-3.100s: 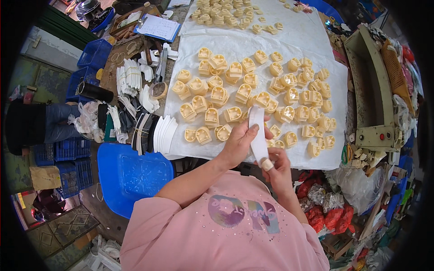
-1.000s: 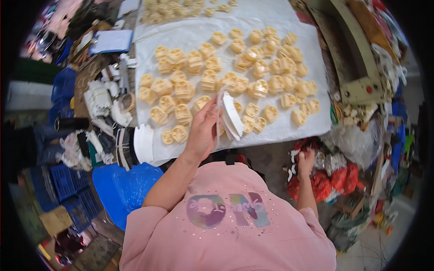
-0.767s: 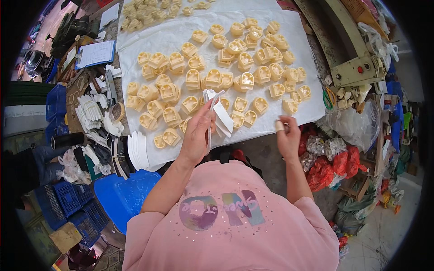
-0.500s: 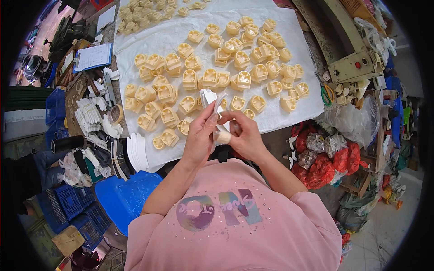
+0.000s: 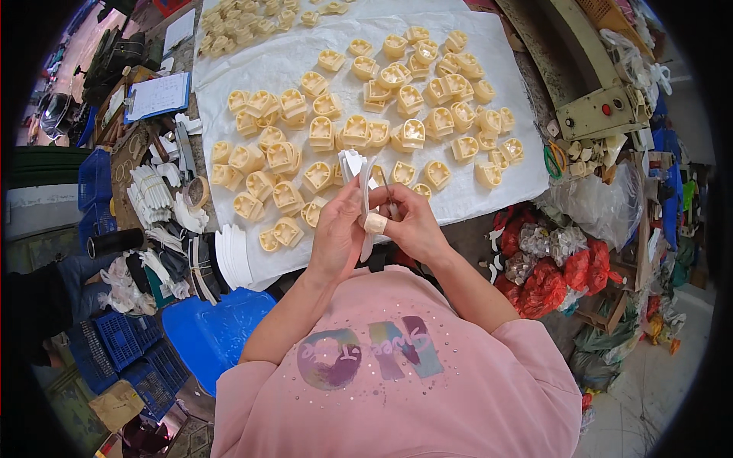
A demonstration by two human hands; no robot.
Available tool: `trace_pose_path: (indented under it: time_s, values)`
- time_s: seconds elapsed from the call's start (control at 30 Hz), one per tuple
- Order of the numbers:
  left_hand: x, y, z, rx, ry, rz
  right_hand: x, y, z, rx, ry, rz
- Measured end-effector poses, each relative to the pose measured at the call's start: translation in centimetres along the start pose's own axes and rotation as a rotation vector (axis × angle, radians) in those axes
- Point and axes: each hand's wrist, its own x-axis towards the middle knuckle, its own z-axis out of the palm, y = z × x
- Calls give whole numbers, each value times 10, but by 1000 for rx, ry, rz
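A thin, curved white strip (image 5: 366,191) stands upright in my left hand (image 5: 334,233), its fingers and thumb closed on it. My right hand (image 5: 417,230) is right beside it, fingers curled around a slim, greyish, blade-like tool (image 5: 385,183) whose exact kind is hard to make out. A pale wrap (image 5: 375,223) covers my right thumb, which meets the strip. Just beyond the hands lies a small stack of white strips (image 5: 352,164). Across the white sheet (image 5: 473,206) sit many cream-coloured, hollow moulded pieces (image 5: 356,131), rounded at one end.
At the sheet's front left lies a fan of white strips (image 5: 230,256), near a tape roll (image 5: 196,192) and bundled strips (image 5: 150,195). A blue stool (image 5: 217,328) stands at my left. Red plastic bags (image 5: 544,286) and a machine with a red button (image 5: 599,111) are at the right.
My right hand has turned slightly, and the thin tool now shows above its fingers. The strip in my left hand stands more upright, its lower end showing below the hands.
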Motion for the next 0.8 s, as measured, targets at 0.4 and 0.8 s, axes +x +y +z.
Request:
trace_pose_path:
  time_s: [0.4, 0.8]
  values:
    - [9, -8, -15, 184, -15, -10, 2, -13, -4, 152, 6, 126]
    - [13, -9, -17, 93, -16, -29, 7, 5, -9, 393, -28, 234]
